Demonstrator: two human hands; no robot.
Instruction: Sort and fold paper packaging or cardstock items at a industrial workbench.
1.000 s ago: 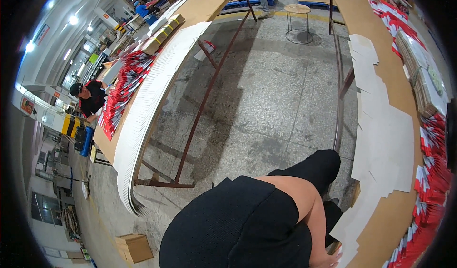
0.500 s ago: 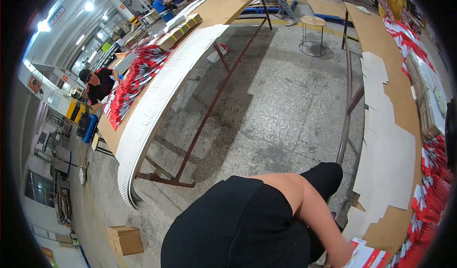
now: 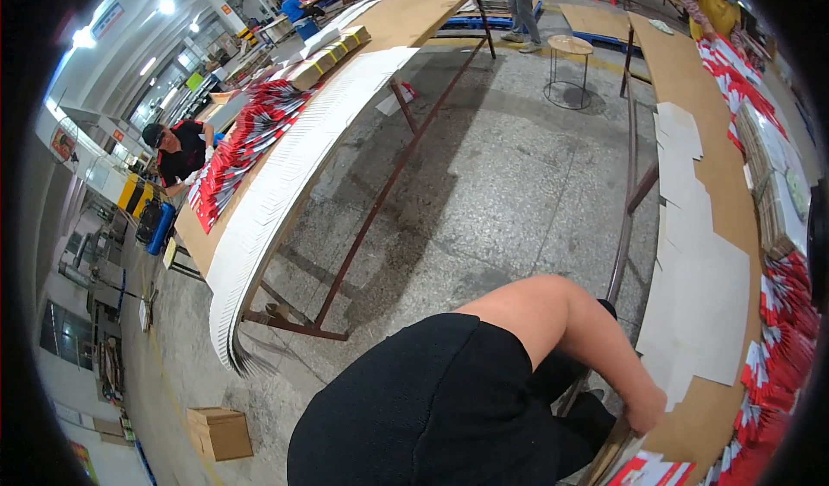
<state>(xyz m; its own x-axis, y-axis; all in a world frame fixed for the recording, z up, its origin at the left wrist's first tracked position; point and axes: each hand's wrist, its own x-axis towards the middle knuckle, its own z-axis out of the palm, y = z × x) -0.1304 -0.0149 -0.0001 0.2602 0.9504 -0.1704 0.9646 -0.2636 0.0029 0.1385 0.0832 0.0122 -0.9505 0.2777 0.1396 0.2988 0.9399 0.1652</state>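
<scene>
The left hand [image 3: 646, 412] has shifted from five toward four o'clock, and red-and-white sheets [image 3: 654, 472] have appeared at its six o'clock.

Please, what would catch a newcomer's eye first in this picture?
Probably the row of overlapping white sheets, sweeping along the inner edge of the left table. Next, the red-and-white piles along the right table, with more on the left one. At lower right, the person's hand is beside the right table's inner edge.
</scene>
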